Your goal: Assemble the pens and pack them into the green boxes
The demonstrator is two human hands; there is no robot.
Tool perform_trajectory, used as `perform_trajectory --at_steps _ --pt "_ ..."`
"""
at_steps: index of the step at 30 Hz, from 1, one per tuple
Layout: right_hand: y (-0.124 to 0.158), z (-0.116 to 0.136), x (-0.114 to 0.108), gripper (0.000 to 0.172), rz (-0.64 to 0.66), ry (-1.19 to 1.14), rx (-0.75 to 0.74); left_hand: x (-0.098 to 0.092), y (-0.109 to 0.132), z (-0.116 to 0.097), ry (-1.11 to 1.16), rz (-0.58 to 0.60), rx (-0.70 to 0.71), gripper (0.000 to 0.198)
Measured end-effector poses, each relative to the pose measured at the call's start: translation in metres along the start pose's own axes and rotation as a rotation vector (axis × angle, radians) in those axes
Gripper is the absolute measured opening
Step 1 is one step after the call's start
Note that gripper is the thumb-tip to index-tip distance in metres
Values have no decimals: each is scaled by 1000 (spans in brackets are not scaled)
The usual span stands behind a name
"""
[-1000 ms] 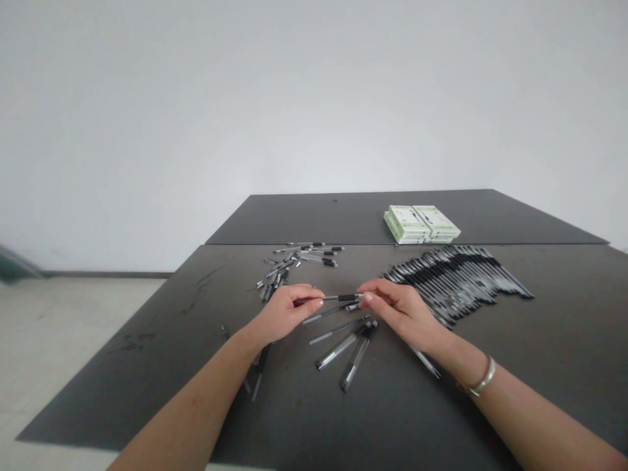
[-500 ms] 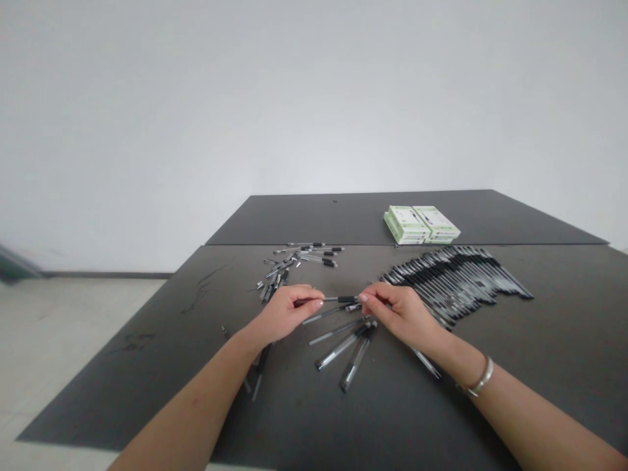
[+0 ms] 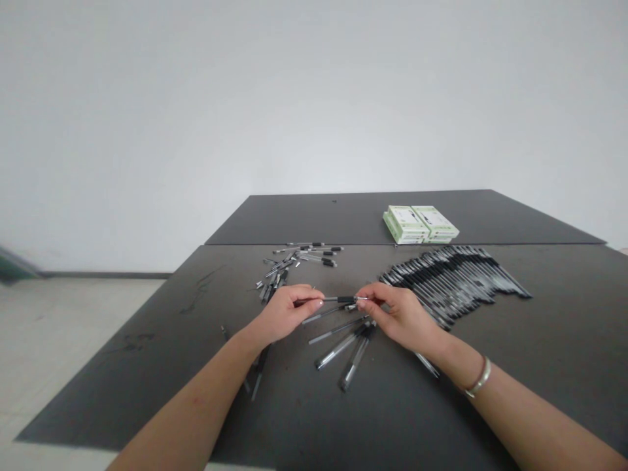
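Note:
A pen [image 3: 338, 299] with a clear barrel and black grip lies level between my two hands, above the table. My left hand [image 3: 283, 313] is closed round its left end, thumb and fingers pinching it. At the other end my right hand [image 3: 400, 315] pinches the tip beside the grip; its fingertips hide what exactly they hold there. Just below the hands, pen barrels with black grips [image 3: 354, 360] and thin refills [image 3: 336, 331] rest on the table. Partly behind my left forearm lie more pen parts [image 3: 258, 379].
A dark table [image 3: 392, 425] spans the view. Right of my right hand lies a long row of pens [image 3: 456, 281]. Green-and-white boxes [image 3: 419, 224] are stacked farther back. Loose pen parts [image 3: 275, 278] are heaped beyond my left hand.
My right hand has shifted slightly left along the pen's tip. The left hand and the pen stay nearly in place.

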State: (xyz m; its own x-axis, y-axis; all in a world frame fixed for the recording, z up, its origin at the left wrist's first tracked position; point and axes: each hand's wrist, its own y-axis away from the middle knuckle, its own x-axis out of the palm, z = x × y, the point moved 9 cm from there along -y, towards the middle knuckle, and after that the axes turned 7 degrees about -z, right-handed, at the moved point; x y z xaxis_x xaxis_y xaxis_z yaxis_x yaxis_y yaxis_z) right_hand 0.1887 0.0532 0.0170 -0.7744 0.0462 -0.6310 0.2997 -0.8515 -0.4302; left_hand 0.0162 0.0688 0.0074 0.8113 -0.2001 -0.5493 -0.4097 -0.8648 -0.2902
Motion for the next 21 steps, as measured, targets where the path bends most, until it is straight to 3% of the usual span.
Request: perform_trajectory --at_steps 12,21 --pt "0 6 11 24 105 -21 17 -2 0 -3 -70 -41 68 20" --pt "-5 -14 10 19 12 -157 108 -5 0 4 -56 -106 -2 22"
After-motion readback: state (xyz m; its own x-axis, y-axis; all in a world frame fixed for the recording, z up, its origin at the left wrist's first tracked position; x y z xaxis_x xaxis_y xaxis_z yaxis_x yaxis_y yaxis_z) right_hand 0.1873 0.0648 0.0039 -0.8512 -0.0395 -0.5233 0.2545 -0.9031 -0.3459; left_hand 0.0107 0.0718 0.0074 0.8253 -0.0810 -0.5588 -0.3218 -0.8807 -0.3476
